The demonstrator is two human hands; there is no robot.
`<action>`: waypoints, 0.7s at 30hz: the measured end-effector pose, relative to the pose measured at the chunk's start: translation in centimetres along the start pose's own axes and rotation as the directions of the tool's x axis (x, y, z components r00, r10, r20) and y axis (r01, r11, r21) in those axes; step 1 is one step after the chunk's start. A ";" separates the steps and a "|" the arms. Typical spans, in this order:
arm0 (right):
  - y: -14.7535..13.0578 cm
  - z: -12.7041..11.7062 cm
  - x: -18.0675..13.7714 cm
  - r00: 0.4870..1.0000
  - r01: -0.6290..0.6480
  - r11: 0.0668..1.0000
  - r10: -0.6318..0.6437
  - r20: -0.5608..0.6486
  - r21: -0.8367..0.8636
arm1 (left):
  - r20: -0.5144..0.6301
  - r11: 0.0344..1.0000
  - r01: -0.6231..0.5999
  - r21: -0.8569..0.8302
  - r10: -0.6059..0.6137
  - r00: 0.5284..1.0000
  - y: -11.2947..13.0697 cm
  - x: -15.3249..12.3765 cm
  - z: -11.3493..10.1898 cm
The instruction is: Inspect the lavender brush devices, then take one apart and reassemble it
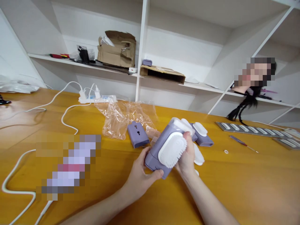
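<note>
Both of my hands hold a purple handheld device (153, 156) with a white bristled brush pad (172, 150) on its side, tilted above the table. My left hand (142, 175) is closed around its lower end, thumb along the bottom edge. My right hand (189, 157) grips its right side beside the pad; some of those fingers are hidden behind it. A purple housing with keyhole slots (137, 135) lies behind my left hand. Beyond the right hand are another purple housing with a white pad (204, 140) and a loose white oval brush piece (198, 155).
A blurred-out object with a white cable (18, 157) lies left. Behind are clear plastic bags (114, 122) and a power strip (103, 99). Rightward lie a small white ring (226, 152), a screwdriver (239, 141) and a tray of white pieces (255, 130). Shelves hold a cardboard box (117, 54).
</note>
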State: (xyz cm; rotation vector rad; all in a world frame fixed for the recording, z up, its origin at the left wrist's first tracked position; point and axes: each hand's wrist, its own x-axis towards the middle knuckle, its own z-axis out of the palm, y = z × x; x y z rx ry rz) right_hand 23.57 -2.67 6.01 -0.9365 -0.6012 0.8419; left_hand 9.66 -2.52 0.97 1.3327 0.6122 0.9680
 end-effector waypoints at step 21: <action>0.4 0.6 -0.6 0.999 -0.027 0.999 0.026 0.028 0.019 | 0.200 0.995 0.050 0.089 -0.067 0.977 0.4 0.5 -1.1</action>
